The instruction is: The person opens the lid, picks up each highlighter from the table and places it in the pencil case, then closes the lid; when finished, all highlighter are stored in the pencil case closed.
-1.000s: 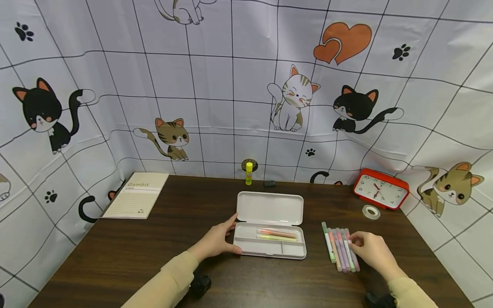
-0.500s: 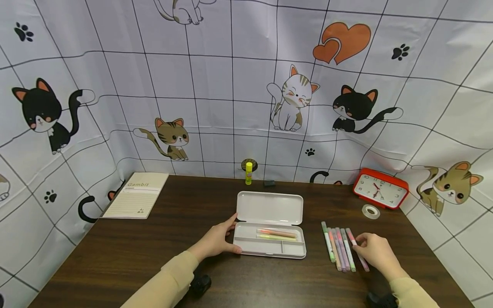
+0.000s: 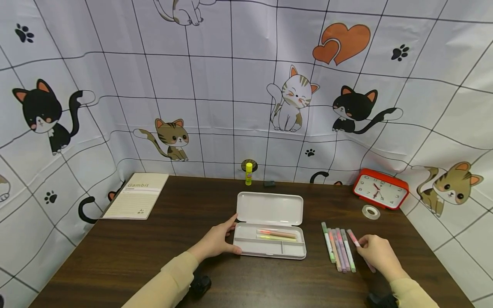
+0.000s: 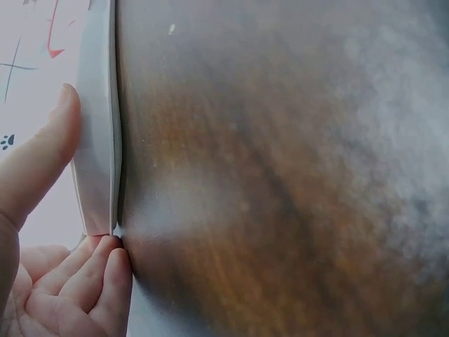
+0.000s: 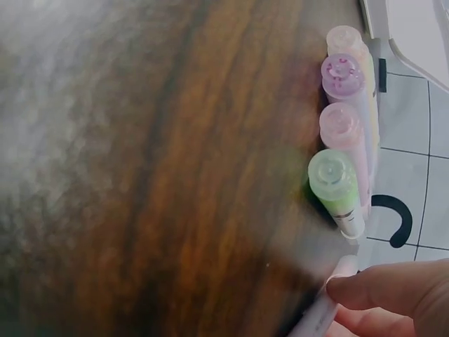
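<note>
An opened white pencil case (image 3: 269, 208) lies with its lid folded back; an orange and a yellow marker (image 3: 277, 238) are in its rear compartment. My left hand (image 3: 215, 242) grips the case's left end, thumb at the front corner and fingers behind. In the left wrist view, the thumb lies along the case wall (image 4: 98, 161). My right hand (image 3: 379, 253) pinches a pink marker (image 3: 353, 238), tilted and apart from a row of several markers (image 3: 339, 250) in green, orange, purple and pink. The right wrist view shows thumb and fingers on this marker (image 5: 317, 317).
A red clock (image 3: 381, 189) and a roll of white tape (image 3: 371, 212) stand at the right rear. Behind the case are a yellow glue stick (image 3: 248, 174) and a small dark block (image 3: 269, 184). At the left rear lies a notebook (image 3: 135, 196). A cat-print curtain hangs behind.
My right hand has drawn the pink marker rightward, out of the row, and its near end has swung right. The left hand and the case have stayed in place.
</note>
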A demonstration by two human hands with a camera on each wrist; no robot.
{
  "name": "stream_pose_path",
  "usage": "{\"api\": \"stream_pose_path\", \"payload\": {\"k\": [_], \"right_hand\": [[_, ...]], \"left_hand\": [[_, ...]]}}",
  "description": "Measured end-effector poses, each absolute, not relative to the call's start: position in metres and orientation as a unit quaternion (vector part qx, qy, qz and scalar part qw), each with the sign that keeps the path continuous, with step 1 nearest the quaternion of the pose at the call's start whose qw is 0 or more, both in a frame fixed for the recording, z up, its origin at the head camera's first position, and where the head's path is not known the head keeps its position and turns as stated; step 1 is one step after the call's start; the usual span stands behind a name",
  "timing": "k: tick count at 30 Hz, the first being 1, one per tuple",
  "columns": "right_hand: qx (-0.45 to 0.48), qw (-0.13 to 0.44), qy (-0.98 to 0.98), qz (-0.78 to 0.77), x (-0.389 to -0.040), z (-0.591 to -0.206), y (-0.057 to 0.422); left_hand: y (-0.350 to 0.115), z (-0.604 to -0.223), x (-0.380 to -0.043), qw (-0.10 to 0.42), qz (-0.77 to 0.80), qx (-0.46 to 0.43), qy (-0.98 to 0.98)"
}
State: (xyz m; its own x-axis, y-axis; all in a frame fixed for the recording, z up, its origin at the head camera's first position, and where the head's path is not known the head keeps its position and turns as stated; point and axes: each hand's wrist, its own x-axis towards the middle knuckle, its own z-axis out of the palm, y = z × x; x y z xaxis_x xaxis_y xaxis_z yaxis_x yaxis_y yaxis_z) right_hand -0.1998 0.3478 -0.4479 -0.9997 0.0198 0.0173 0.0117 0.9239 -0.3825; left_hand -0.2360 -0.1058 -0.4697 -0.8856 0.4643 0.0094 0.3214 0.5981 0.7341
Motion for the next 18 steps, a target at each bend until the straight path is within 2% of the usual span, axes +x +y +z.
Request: {"api": "stream_pose_path", "payload": {"k": [8, 18], "right_hand": [[-0.013, 0.025, -0.978, 0.205, -0.197, -0.450, 0.349], [0.008, 0.042, -0.982, 0.186, -0.197, -0.435, 0.334]], "left_hand": [[-0.106, -0.469, -0.236, 0.091, 0.394, 0.221, 0.888], [-0.106, -0.470, -0.236, 0.087, 0.387, 0.222, 0.890]]}}
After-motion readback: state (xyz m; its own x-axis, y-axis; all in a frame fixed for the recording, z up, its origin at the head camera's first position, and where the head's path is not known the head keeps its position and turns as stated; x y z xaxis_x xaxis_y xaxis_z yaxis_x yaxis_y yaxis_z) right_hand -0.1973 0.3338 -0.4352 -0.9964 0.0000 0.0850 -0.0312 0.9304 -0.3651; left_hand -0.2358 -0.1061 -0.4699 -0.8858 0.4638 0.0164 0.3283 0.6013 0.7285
